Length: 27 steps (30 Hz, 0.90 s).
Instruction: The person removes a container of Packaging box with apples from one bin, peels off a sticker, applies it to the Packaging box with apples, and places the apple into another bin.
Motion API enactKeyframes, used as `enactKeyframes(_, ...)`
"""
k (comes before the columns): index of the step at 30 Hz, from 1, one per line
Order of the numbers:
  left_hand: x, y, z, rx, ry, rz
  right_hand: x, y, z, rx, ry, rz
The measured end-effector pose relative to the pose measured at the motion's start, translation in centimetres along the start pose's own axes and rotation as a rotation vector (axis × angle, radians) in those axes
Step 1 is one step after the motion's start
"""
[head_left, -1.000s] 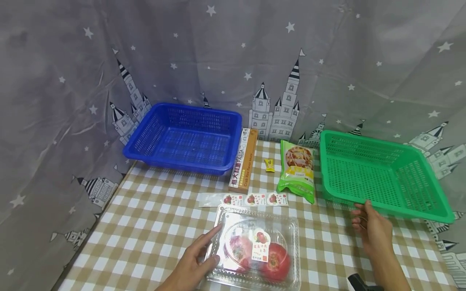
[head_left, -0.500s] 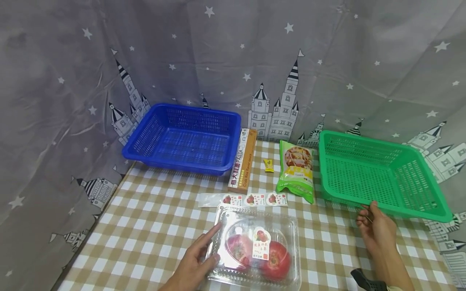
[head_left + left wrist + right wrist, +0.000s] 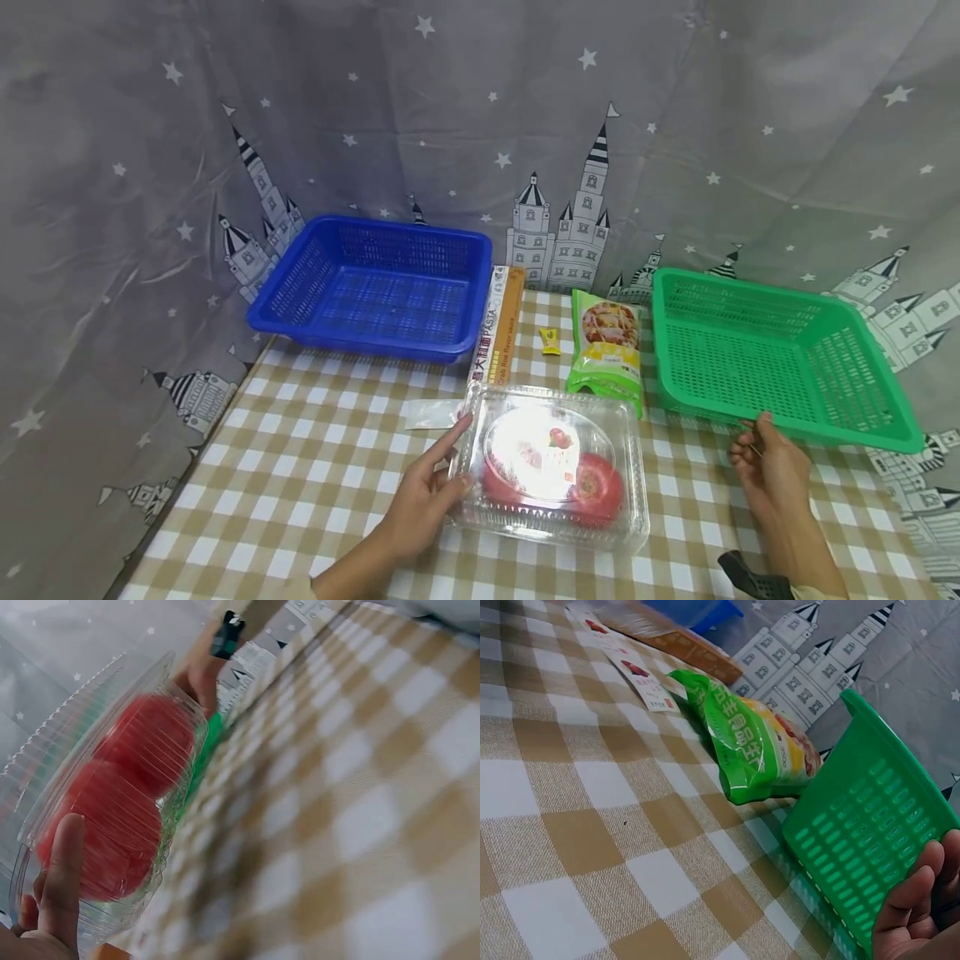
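Note:
My left hand (image 3: 420, 504) holds a clear plastic clamshell box (image 3: 551, 533) by its left side, thumb and fingers at the edge. Red round fruits (image 3: 598, 487) show inside, and the lid bears a fruit label (image 3: 560, 439) partly lost in glare. In the left wrist view the box (image 3: 161, 802) is tilted and raised off the table. At the green basket's (image 3: 787, 429) front rim, my right hand (image 3: 772, 475) grips the edge with thumb on the rim and fingers curled below; the right wrist view shows those fingers (image 3: 907, 900) against the basket wall.
A blue basket (image 3: 367, 343) stands at back left, beside a pasta box (image 3: 506, 329). A small yellow packet (image 3: 550, 341) and a green food bag (image 3: 609, 342) lie between the baskets. The box partly covers a label strip (image 3: 433, 413). A curtain hangs behind the checked tablecloth (image 3: 300, 450).
My left hand has lifted the clamshell box and carried it up and to the right, over part of the label strip. The right hand has shifted only slightly at the green basket's rim.

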<state>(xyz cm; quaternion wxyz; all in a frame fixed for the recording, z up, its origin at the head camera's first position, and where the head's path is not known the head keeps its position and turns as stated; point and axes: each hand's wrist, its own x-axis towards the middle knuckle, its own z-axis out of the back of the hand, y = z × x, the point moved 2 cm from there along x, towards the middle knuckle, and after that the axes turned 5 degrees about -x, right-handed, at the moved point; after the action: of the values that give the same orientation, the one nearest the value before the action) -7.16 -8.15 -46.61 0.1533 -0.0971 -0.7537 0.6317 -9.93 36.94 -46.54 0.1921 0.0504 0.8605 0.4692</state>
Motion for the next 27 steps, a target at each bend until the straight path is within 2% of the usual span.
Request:
enactKeyframes(3, 2.0, -0.7, -0.5, -0.005, 0.012, -0.034, -0.2, 0.0, 0.2, 0.005, -0.003, 0.018)
enactKeyframes(10, 6.2, -1.9, -2.3, 0.027, -0.026, -0.061, 0.0, 0.1, 0.2, -0.044, -0.023, 0.036)
enactKeyframes(16, 11.0, -2.7, -4.4, 0.030, -0.048, -0.095, 0.3, -0.6, 0.0, -0.063, -0.034, 0.026)
enactKeyframes(19, 13.6, -3.1, -6.0, 0.016, -0.057, -0.085, 0.3, -0.8, 0.0, -0.069, -0.030, 0.015)
enactKeyframes(24, 17.8, -3.5, -9.1, -0.029, -0.056, -0.023, 0.4, -0.2, 0.1, -0.076, -0.021, 0.002)
enactKeyframes(27, 20.4, -3.7, -11.3, -0.047, -0.056, -0.034, 0.5, 0.5, 0.2, -0.077, -0.009, 0.017)
